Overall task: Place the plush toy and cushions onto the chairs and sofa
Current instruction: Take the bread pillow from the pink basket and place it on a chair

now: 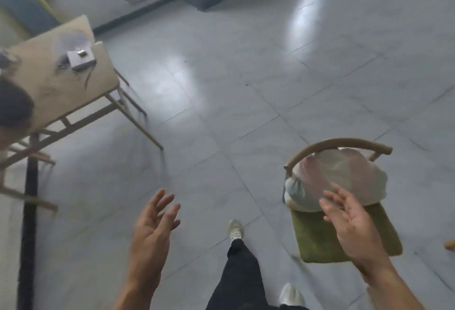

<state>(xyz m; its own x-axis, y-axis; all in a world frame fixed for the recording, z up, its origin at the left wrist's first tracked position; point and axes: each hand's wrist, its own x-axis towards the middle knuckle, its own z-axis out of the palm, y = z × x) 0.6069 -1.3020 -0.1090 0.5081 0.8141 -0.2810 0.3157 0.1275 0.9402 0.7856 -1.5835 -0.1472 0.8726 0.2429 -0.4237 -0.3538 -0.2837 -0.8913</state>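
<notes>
A pale cushion with pink and white stripes (337, 176) leans against the curved wooden backrest of a chair with a green seat (320, 238) at the lower right. My right hand (349, 223) hovers over the front of that seat with its fingers spread and holds nothing. My left hand (152, 230) is raised over the floor at the lower middle, fingers straight and empty. No plush toy is in view.
A beige table (44, 78) on thin wooden legs stands at the left, carrying a small grey box (80, 58). A black pole (29, 211) rises beside it. Another person's head shows at the left edge. Grey tiled floor (246, 75) spreads ahead; my legs are below.
</notes>
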